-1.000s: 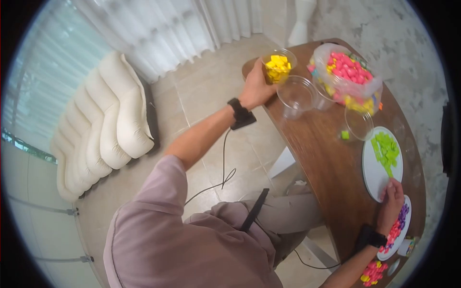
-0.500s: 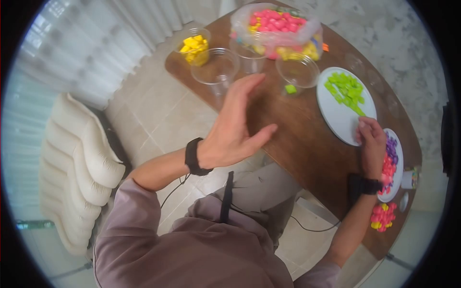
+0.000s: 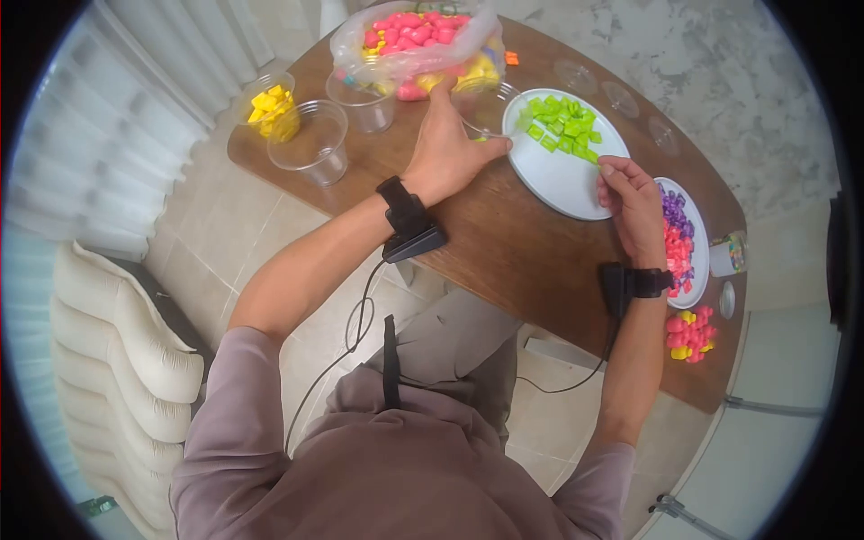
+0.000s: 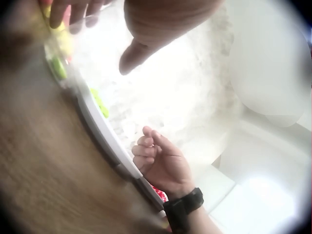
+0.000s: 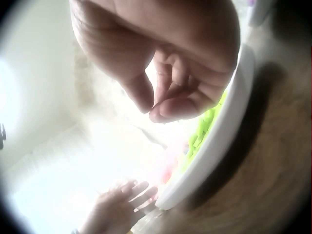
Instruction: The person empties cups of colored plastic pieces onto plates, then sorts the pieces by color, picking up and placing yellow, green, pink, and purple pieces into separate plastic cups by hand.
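Observation:
In the head view my left hand (image 3: 450, 148) reaches beside a clear plastic cup (image 3: 486, 106), fingers extended and thumb apart, by the plate's left edge. A bit of green shows low in this cup. The left wrist view shows that thumb and the fingers spread. My right hand (image 3: 634, 198) is over the near right rim of a white plate (image 3: 562, 193), its thumb and index fingertips together. Right at those fingertips in the head view are small green pieces (image 3: 565, 124), grouped on the plate. Nothing shows between the fingertips in the right wrist view.
At left stand a cup of yellow pieces (image 3: 270, 112) and two clear cups, one being the nearer cup (image 3: 310, 148). A plastic bag (image 3: 414, 40) of colourful pieces is behind. On the right are a second plate (image 3: 688, 292) with purple and red pieces, a pile (image 3: 691, 335) and a jar (image 3: 727, 255).
My left hand let go of the cup of yellow pieces at the table's left end and moved right to the cup near the plate. The right hand stayed over the plate rim.

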Available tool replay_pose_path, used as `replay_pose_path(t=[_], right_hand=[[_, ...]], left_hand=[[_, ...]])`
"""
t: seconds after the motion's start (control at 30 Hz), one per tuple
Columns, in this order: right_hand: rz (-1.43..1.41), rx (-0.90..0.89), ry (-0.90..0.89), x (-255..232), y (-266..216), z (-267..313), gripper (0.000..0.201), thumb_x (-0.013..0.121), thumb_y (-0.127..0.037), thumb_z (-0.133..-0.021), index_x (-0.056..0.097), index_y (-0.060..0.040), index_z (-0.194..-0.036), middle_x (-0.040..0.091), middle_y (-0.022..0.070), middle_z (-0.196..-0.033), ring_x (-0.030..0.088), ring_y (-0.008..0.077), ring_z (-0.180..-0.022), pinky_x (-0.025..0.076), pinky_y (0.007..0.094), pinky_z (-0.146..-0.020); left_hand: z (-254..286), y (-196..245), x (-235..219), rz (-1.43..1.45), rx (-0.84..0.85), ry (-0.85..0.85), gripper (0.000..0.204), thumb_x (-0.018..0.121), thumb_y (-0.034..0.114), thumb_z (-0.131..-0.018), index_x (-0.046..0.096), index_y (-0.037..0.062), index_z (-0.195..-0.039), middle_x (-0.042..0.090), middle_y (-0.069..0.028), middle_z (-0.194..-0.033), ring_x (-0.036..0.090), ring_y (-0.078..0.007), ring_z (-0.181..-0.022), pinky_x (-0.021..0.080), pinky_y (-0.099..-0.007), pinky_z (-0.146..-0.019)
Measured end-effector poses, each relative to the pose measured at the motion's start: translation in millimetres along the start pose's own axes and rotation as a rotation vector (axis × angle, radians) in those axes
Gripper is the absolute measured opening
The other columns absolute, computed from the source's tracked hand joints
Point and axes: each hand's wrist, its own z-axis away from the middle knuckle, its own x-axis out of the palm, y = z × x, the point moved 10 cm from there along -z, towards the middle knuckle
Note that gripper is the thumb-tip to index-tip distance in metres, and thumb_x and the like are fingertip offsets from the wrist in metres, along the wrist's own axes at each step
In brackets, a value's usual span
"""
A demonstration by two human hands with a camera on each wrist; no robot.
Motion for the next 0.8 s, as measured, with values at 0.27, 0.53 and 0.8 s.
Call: replay_pose_path(t=[0.27, 0.53, 0.8], right_hand=[[0.389, -0.13, 0.042, 14, -58, -32, 0.023, 0.069, -0.01, -0.094, 0.069, 0.0044, -0.112, 0.068, 0.0026, -0.085, 0.061, 0.0077, -0.074, 0.048, 0.0227, -0.066], [1.302, -0.434, -0.134, 70, -66, -60, 0.041, 0.071, -0.016, -0.083, 0.07, 0.0008, -0.12, 0.069, 0.023, -0.106, 0.065, 0.0405, -0.102, 0.052, 0.0463, -0.092], [1.328, -0.401, -0.129, 75, -35, -70, 0.031, 0.07, -0.012, -0.084, 0.068, -0.0006, -0.113, 0.063, 0.0198, -0.111, 0.062, 0.0384, -0.106, 0.05, 0.0469, -0.093]], left_hand=[[-22, -24, 37, 0.367, -0.319, -0.373, 0.081, 0.09, 0.025, -0.08, 0.046, -0.0078, -0.14, 0.069, -0.0121, -0.118, 0.066, -0.0162, -0.106, 0.052, -0.031, -0.093], [-16, -32, 40, 0.5, -0.339, -0.446, 0.071, 0.087, 0.022, -0.083, 0.052, -0.0022, -0.14, 0.067, -0.0064, -0.124, 0.062, -0.0132, -0.114, 0.049, -0.0301, -0.101], [-12, -28, 49, 0.524, -0.344, -0.604, 0.061, 0.082, 0.02, -0.088, 0.056, 0.0022, -0.14, 0.064, -0.0032, -0.127, 0.059, -0.0127, -0.119, 0.045, -0.0298, -0.105]])
